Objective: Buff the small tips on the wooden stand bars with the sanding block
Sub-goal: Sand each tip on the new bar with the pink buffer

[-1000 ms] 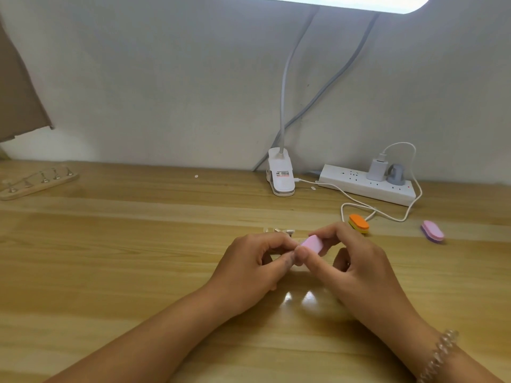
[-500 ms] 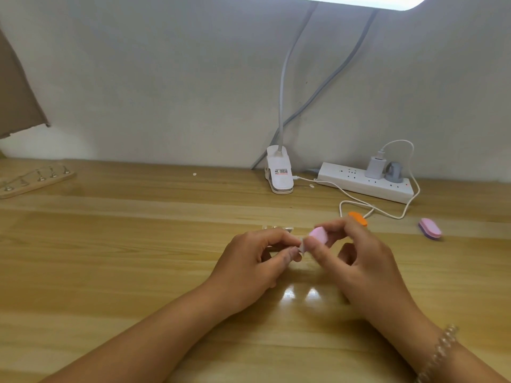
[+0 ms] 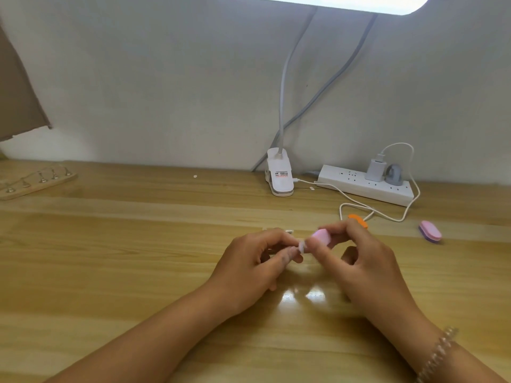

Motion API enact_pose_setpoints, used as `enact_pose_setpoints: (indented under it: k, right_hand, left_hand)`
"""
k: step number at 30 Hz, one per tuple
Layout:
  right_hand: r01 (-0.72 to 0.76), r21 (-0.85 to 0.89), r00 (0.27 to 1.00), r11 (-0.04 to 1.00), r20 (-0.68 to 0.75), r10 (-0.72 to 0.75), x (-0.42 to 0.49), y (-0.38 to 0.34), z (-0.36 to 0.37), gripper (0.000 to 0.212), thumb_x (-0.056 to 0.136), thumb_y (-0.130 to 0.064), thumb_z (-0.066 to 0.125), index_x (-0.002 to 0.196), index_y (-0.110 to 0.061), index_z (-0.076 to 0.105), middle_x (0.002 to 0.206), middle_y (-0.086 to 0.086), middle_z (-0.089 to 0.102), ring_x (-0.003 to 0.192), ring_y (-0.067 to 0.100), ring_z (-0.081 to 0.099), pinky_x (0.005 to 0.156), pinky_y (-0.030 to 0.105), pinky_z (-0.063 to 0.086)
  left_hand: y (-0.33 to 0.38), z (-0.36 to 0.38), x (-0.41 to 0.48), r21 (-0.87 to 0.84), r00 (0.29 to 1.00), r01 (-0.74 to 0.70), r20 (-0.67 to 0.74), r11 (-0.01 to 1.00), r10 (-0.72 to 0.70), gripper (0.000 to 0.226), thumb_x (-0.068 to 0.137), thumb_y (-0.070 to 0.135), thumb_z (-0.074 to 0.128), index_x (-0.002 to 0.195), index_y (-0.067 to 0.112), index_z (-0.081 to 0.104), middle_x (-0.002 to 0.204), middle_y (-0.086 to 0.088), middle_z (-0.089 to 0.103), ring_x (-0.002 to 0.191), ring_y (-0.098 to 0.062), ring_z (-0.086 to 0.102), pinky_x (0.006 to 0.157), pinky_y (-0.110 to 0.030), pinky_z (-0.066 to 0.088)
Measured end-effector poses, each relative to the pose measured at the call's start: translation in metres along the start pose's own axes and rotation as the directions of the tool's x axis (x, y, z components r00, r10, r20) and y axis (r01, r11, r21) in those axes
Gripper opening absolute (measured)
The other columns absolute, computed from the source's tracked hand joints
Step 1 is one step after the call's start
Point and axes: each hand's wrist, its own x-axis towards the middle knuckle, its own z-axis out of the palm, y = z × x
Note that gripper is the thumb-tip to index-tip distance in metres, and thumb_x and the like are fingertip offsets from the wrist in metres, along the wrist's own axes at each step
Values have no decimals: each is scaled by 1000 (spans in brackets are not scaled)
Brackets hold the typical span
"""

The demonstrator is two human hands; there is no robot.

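Buffing seems underway: left hand [image 3: 249, 262] pinches one tip [image 3: 302, 247], right hand [image 3: 362, 264] grips the sanding block [image 3: 321, 235]; wooden stand [image 3: 30, 190] at ten o'clock waits.

The wooden table [image 3: 110, 258] looks smooth and glossy, mirroring lamp glare near the hands. The far-right power strip [image 3: 365, 186] is shiny white plastic.

wooden stand bar [image 3: 36, 182] far left on table [image 3: 110, 258]; power strip [image 3: 365, 186] right of lamp clip [image 3: 279, 175].
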Motion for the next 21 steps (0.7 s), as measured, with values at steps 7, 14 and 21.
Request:
enact_pose_setpoints:
  k: [7, 14, 21]
  right_hand:
    - [131, -95, 988, 987, 96, -122, -7, -8, 5, 40, 76, -67, 62, 94, -32, 63, 81, -16, 64, 51, 16, 53, 52, 17, 35]
    - [172, -152, 984, 973, 80, -162, -6, -4, 4, 39, 78, -67, 59, 93, -32, 65, 85, -14, 62, 54, 16, 51, 53, 20, 37]
    - [86, -80, 996, 993, 45, -82, 0, 1, 2, 39, 77, -67, 58, 95, -33, 67, 87, -12, 64, 54, 15, 53, 57, 27, 40]
  left_hand:
    - [-1, 0, 1, 9, 1000, -3, 15, 1000, 3, 18, 98, 17, 56, 104, 24, 71, 89, 5, 70, 53, -14, 57, 55, -29, 48]
    - [-1, 0, 1, 43, 1000, 2, 20, 999, -2, 18, 100, 16, 55, 102, 24, 71, 78, 10, 65, 52, -15, 57, 57, -29, 46]
    - [1, -1, 0, 51, 999, -10, 33, 999, 8, 18, 101, 16, 55, 99, 26, 70, 84, 10, 69, 51, -7, 56, 57, -24, 46]
